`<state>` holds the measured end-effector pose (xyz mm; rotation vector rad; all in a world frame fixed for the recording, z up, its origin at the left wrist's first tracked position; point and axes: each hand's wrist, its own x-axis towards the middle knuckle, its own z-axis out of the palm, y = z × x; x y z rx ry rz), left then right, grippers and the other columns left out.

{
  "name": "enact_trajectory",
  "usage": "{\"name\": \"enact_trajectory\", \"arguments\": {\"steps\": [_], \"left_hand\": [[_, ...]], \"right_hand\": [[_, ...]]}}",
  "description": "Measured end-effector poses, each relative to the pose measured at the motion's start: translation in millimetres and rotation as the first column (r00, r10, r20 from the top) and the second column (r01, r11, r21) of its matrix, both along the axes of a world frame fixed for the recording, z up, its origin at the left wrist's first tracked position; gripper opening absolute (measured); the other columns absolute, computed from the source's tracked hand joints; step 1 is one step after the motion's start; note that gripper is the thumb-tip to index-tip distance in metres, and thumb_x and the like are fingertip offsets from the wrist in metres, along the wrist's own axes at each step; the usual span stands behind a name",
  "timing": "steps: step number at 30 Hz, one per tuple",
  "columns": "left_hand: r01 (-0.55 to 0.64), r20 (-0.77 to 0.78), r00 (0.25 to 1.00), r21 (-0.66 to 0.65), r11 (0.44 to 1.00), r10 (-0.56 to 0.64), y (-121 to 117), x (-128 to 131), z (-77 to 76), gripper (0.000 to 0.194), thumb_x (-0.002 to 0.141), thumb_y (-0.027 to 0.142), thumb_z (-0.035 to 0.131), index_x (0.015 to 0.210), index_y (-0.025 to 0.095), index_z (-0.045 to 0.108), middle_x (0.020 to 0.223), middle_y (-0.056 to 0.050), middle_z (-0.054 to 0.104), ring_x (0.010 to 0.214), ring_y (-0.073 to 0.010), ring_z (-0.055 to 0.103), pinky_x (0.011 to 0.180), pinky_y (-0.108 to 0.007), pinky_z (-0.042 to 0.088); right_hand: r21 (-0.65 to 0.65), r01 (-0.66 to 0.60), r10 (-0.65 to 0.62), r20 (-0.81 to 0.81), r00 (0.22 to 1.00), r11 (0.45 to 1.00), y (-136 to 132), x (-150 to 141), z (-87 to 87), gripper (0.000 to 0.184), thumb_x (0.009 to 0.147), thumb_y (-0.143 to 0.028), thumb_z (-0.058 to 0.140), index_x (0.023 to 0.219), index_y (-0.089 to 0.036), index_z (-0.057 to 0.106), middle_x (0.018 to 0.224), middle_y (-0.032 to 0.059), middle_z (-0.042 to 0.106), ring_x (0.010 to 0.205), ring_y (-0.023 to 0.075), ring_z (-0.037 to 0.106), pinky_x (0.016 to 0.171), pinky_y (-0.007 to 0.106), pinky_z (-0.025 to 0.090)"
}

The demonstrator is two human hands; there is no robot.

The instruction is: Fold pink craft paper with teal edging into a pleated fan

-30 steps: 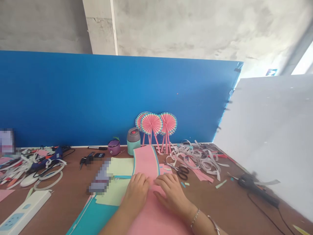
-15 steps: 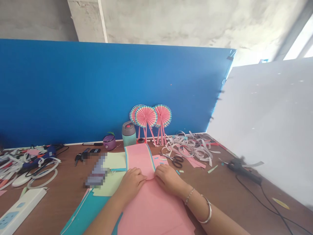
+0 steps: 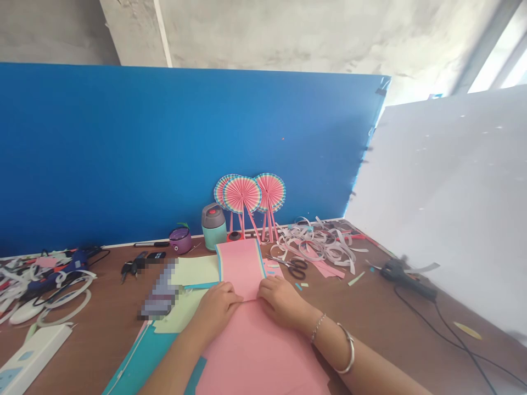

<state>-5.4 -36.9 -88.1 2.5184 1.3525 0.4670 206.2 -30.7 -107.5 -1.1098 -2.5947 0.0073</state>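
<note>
A pink paper strip (image 3: 241, 266) with blue and cream bands along its sides rises from the table, its far end curling up. Both hands are closed on its near edge: my left hand (image 3: 218, 307) at the left corner, my right hand (image 3: 284, 300) at the right, fingertips bent and pressed down. The thumbs are mostly hidden. Below the strip lies a large pink paper sheet (image 3: 263, 351). Pale green paper (image 3: 197, 270) and teal paper (image 3: 144, 351) stick out to the left. Black-handled scissors (image 3: 296, 267) lie just beyond my right hand.
Pink pleated paper fans (image 3: 242, 195) lean on the blue partition (image 3: 164, 137), beside a teal flask (image 3: 214, 233) and a purple pot (image 3: 180, 240). Curled paper strips (image 3: 321, 244) heap at the back right. A glue gun (image 3: 405, 280) with its cord lies right; a power strip (image 3: 35, 356) sits left.
The strip's far end has tilted a little to the right and sunk slightly. Both hands keep their hold on the near edge. The whole view has shifted slightly.
</note>
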Motion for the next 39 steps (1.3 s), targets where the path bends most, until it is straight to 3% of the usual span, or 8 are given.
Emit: {"name": "enact_trajectory", "arguments": {"steps": [3, 7, 10, 15, 22, 27, 34, 39], "left_hand": [[-0.069, 0.017, 0.997, -0.080, 0.994, 0.071, 0.3, -4.2, 8.0, 0.023, 0.078, 0.014, 0.046, 0.075, 0.021, 0.067, 0.080, -0.003, 0.063, 0.082, -0.0180, 0.057, 0.070, -0.027, 0.039], [-0.125, 0.032, 0.991, -0.156, 0.980, 0.132, 5.3, -16.3, 9.6, 0.014, 0.072, 0.017, 0.048, 0.063, 0.020, 0.058, 0.075, -0.001, 0.060, 0.080, -0.0186, 0.057, 0.067, -0.027, 0.039], [-0.127, 0.060, 0.988, -0.211, 0.969, 0.143, 11.1, -26.0, 4.7, 0.014, 0.072, 0.022, 0.047, 0.062, 0.020, 0.057, 0.076, -0.001, 0.059, 0.080, -0.0187, 0.056, 0.067, -0.027, 0.039], [-0.138, 0.084, 0.982, -0.281, 0.950, 0.167, 15.1, -31.5, 1.6, 0.018, 0.073, 0.027, 0.044, 0.064, 0.020, 0.058, 0.077, -0.001, 0.057, 0.079, -0.0190, 0.055, 0.068, -0.028, 0.040], [-0.228, 0.079, 0.960, -0.345, 0.911, 0.270, 16.6, -33.4, 2.3, 0.019, 0.073, 0.033, 0.045, 0.066, 0.019, 0.056, 0.079, -0.001, 0.057, 0.074, -0.0179, 0.054, 0.063, -0.026, 0.038], [-0.239, 0.062, 0.959, -0.347, 0.907, 0.277, 20.0, -36.6, -1.8, 0.021, 0.073, 0.035, 0.044, 0.061, 0.019, 0.051, 0.072, 0.000, 0.053, 0.068, -0.0166, 0.051, 0.058, -0.025, 0.035], [-0.256, 0.024, 0.960, -0.320, 0.912, 0.278, 19.5, -33.0, -1.0, 0.024, 0.072, 0.033, 0.044, 0.053, 0.019, 0.040, 0.071, 0.001, 0.048, 0.069, -0.0154, 0.049, 0.061, -0.025, 0.034], [-0.302, -0.020, 0.950, -0.308, 0.902, 0.311, 18.6, -29.5, 1.2, 0.025, 0.071, 0.033, 0.045, 0.052, 0.019, 0.037, 0.073, -0.001, 0.049, 0.069, -0.0159, 0.050, 0.060, -0.026, 0.034]], "right_hand": [[-0.044, 0.041, -0.046, -0.108, 0.993, 0.998, 3.0, 4.2, -0.6, 0.015, 0.077, -0.008, 0.048, 0.077, -0.017, 0.060, 0.081, 0.0041, 0.059, 0.077, 0.0168, 0.050, 0.069, 0.029, 0.036], [-0.203, 0.073, -0.136, -0.318, 0.938, 0.977, 8.4, 13.0, -0.2, 0.011, 0.074, -0.009, 0.057, 0.067, -0.016, 0.058, 0.078, 0.0030, 0.058, 0.078, 0.0157, 0.052, 0.071, 0.027, 0.040], [-0.326, 0.059, -0.196, -0.405, 0.893, 0.944, 13.6, 17.8, -3.1, 0.013, 0.075, -0.011, 0.059, 0.063, -0.016, 0.058, 0.080, 0.0031, 0.058, 0.080, 0.0155, 0.053, 0.072, 0.027, 0.041], [-0.377, 0.050, -0.238, -0.471, 0.850, 0.925, 21.9, 20.8, -12.7, 0.020, 0.074, -0.016, 0.058, 0.056, -0.016, 0.052, 0.077, 0.0027, 0.055, 0.078, 0.0161, 0.053, 0.073, 0.029, 0.042], [-0.411, 0.127, -0.330, -0.473, 0.817, 0.903, 25.8, 18.7, -15.2, 0.026, 0.072, -0.022, 0.059, 0.052, -0.017, 0.043, 0.068, 0.0008, 0.051, 0.070, 0.0156, 0.050, 0.067, 0.028, 0.039], [-0.397, 0.168, -0.347, -0.438, 0.829, 0.902, 27.2, 16.9, -16.0, 0.027, 0.072, -0.023, 0.057, 0.052, -0.018, 0.040, 0.064, -0.0007, 0.046, 0.069, 0.0153, 0.048, 0.066, 0.027, 0.038], [-0.435, 0.084, -0.301, -0.460, 0.835, 0.897, 28.9, 21.1, -20.8, 0.031, 0.072, -0.025, 0.058, 0.051, -0.017, 0.037, 0.075, 0.0015, 0.047, 0.075, 0.0155, 0.050, 0.072, 0.028, 0.040], [-0.445, 0.098, -0.322, -0.463, 0.826, 0.890, 29.1, 21.1, -23.6, 0.028, 0.069, -0.023, 0.061, 0.050, -0.017, 0.041, 0.075, 0.0013, 0.048, 0.074, 0.0154, 0.051, 0.071, 0.028, 0.040]]}}
